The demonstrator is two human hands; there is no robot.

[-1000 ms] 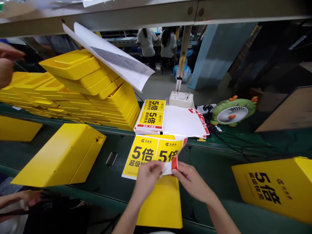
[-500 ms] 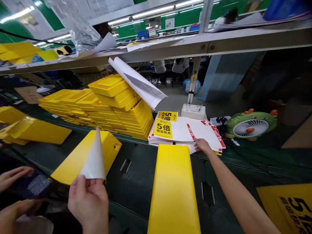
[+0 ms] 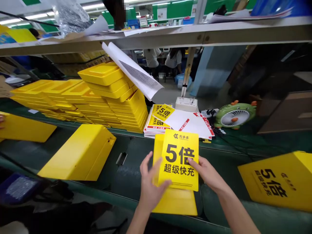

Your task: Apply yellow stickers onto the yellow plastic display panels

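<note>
right-hand fingers [image 3: 192, 161] are laid on the right edge of a yellow printed label [image 3: 178, 160], and left-hand fingers [image 3: 146, 164] are spread beside its lower-left edge, with the thumb lying on its face; whether the label is firmly gripped cannot be told. the label is held over a yellow plastic cover [image 3: 174, 203], overlapping it but not squared to it. the laying of the label onto the cover is judged to be the step in hand, and alignment of its edges with the cover is called for. the cover lies on a green conveyor belt [image 3: 129, 182], with a second cover [image 3: 80, 152] to the left and a third cover [image 3: 275, 180] to the right. beyond are a pile of labels [image 3: 153, 125], white backing sheets [image 3: 187, 123], stacked yellow covers [image 3: 117, 107] and a green desk fan [image 3: 235, 115].
</note>
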